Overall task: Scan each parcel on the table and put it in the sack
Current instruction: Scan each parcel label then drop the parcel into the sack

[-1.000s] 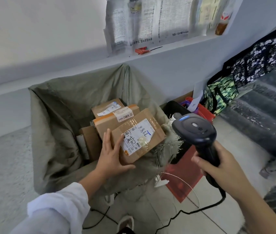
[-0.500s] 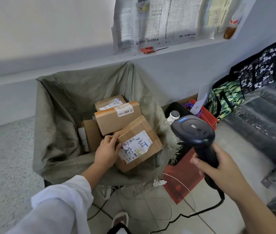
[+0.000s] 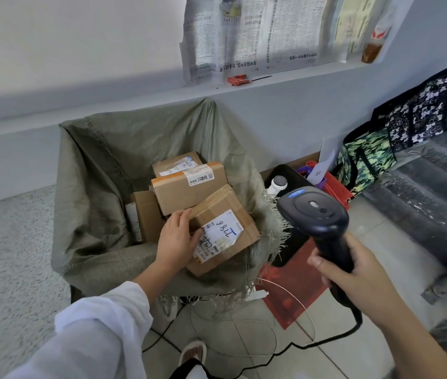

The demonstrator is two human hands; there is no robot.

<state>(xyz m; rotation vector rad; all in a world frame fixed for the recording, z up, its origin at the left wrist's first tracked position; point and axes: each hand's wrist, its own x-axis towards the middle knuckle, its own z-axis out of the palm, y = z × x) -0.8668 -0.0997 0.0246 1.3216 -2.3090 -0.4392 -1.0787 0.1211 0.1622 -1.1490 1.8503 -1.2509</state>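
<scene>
As the right hand (image 3: 353, 280) grips the scanner (image 3: 312, 212), the left hand (image 3: 175, 239) holds a parcel (image 3: 241, 233) beside the "8元" box (image 3: 186, 195).

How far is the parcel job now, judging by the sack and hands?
Done: several parcels lie in the sack. In hand: the left hand holds a labelled parcel inside the sack's mouth; the right hand holds the scanner. Left: letting go; the table is out of view.
</scene>
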